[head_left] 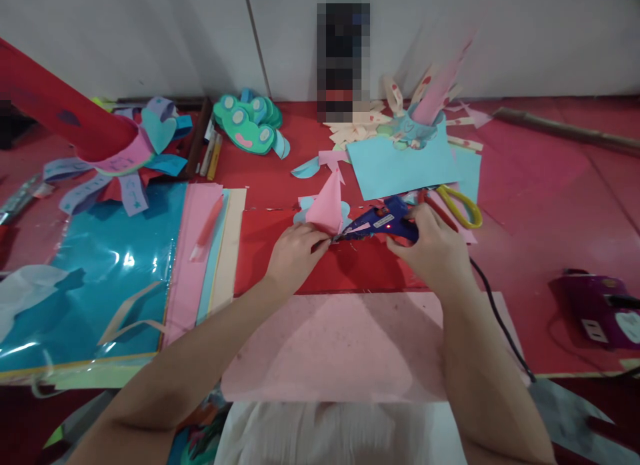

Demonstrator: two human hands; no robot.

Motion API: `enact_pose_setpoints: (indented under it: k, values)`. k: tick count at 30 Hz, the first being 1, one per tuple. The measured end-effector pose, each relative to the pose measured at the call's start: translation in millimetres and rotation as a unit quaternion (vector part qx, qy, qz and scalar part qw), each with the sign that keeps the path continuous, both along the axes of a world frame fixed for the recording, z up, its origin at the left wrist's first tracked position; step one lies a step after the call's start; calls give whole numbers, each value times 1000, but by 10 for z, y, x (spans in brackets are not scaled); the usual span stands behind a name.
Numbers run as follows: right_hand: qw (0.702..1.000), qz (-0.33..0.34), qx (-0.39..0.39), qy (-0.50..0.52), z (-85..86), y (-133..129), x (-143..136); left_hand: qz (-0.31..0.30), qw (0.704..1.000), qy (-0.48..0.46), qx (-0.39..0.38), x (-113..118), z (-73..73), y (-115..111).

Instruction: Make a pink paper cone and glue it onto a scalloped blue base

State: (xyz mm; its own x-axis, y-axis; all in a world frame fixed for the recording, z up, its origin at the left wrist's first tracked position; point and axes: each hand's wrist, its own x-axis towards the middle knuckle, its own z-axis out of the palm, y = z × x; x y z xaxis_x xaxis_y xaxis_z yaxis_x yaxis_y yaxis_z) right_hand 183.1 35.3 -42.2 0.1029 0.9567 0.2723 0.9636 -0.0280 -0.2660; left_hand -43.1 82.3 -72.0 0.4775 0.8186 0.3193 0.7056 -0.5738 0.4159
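Observation:
A blue glue gun (387, 220) with a small lit light is gripped by my right hand (433, 242), its nozzle pointing left. The nozzle meets the lower edge of a pink paper cone (327, 205), where my left hand (299, 252) pinches the paper between thumb and fingers. Light blue scalloped paper shows behind the cone. Beneath them lies a red sheet (270, 252) on the table. The exact spot where the nozzle touches is partly hidden by my left fingertips.
Yellow-handled scissors (463, 206) and blue paper (405, 162) lie behind my right hand. A black cord (500, 318) runs to the table's front edge. Left are plastic-wrapped sheets (125, 252) and a red cone (75, 112); right, a purple power box (597, 308) and a stick (565, 128).

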Motion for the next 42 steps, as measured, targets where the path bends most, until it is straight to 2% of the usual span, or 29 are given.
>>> enact_pose_setpoints:
  k: [8, 26, 33, 38, 42]
  values:
    - [1000, -18, 20, -2, -22, 15, 79, 16, 999, 10, -29, 10, 40, -20]
    - [999, -3, 33, -37, 38, -27, 3, 11, 999, 23, -32, 11, 50, -8]
    - [998, -20, 35, -41, 33, -37, 14, 13, 998, 19, -52, 15, 56, -10]
    - [999, -20, 29, 11, 29, -16, 75, 9, 999, 21, -47, 5, 55, -13]
    - [994, -67, 5, 91, 54, 7, 215, 9, 999, 13, -32, -5, 46, -26]
